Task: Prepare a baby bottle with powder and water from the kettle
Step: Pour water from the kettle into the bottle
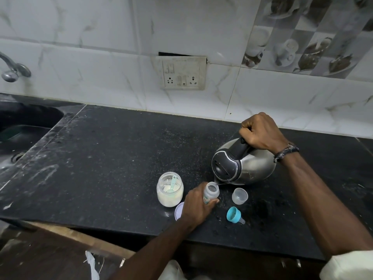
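I see the baby bottle (211, 192) standing open-topped on the dark desk (113, 150), near its front edge. My left hand (196, 206) is curled around its lower body, gripping it. The kettle (243, 163) is tipped over it, its spout right at the bottle's mouth; my right hand (260, 132) is clenched around the black handle. Just left of the bottle stands an open jar of white powder (170, 189) with a pale green scoop (172, 185) inside, and a lid (178, 210) lies flat partly behind my left hand. To the right sit a clear cap (239, 196) and, nearer me, the blue ring with its teat (235, 215) on its side. A sink (26, 126) lies far left, a switchboard (182, 73) on the wall.
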A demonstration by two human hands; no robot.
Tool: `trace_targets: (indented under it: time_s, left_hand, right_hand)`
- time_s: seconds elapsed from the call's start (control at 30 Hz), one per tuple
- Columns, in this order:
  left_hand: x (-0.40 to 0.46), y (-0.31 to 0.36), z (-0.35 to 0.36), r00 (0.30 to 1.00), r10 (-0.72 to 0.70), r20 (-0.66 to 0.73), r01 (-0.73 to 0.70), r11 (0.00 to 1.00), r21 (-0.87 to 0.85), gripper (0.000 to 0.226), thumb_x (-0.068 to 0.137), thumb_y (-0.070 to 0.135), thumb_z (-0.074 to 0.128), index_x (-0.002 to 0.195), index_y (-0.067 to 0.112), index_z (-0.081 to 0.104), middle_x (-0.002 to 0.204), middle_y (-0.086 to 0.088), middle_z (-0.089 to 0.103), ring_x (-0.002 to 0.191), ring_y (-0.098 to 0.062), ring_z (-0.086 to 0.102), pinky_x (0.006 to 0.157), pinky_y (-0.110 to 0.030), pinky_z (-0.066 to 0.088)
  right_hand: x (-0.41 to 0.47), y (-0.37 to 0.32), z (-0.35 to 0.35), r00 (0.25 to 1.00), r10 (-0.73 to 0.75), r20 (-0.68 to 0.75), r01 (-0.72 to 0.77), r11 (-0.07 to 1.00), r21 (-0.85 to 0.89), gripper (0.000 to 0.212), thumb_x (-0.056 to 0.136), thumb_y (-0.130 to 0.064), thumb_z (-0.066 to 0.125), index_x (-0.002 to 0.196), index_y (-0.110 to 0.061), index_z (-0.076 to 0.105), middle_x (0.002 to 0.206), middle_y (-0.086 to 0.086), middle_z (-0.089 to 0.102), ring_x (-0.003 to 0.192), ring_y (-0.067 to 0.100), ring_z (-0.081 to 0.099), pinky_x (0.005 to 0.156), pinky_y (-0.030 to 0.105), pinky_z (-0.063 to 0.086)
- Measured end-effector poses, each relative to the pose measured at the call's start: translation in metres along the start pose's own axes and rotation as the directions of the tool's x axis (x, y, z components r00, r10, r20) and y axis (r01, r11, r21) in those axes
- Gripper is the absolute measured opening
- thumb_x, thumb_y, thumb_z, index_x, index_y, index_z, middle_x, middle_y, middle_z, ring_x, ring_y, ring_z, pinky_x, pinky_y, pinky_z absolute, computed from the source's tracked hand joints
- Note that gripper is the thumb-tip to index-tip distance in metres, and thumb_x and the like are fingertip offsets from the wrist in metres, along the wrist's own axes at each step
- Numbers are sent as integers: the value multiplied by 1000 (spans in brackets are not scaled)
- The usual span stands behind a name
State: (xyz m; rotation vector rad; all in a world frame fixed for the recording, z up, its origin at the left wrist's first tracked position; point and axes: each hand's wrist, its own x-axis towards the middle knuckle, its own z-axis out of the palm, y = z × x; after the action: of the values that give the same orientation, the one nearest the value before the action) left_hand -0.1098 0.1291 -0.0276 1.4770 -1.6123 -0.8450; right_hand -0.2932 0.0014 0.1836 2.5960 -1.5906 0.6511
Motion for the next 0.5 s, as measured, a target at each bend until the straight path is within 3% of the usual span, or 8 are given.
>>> trace_targets:
  time_s: [0.1, 0.23, 0.5]
  left_hand:
    - [0, -1, 0, 1000, 10, 2, -10, 1000, 5, 45, 78, 36, 81, 118, 22, 66, 105, 5, 75, 95, -14, 71, 85, -37, 57]
    - [1, -2, 1, 1000, 19, 0, -19, 1000, -4, 44, 79, 34, 82, 118, 22, 66, 106, 4, 75, 96, -15, 71, 85, -37, 57]
    - [1, -2, 0, 999, 44, -7, -44, 999, 12, 45, 81, 30, 83, 121, 18, 66, 109, 1, 75, 99, -15, 70, 87, -32, 56]
  right_hand:
    - [2, -2, 1, 1000, -23, -6, 23, 997, -68, 39, 61, -34, 37, 45, -3, 55, 41, 14, 54, 42, 34, 42, 47, 23, 21]
    - [2, -7, 1, 999, -47, -1, 47, 993, -109, 38, 60, -34, 37, 45, -5, 54, 42, 12, 55, 44, 33, 44, 48, 24, 21]
    - [-1, -16, -3, 998, -66, -11, 64, 991, -116, 34, 59, -32, 37, 43, -4, 45, 40, 13, 52, 42, 24, 25, 45, 25, 24]
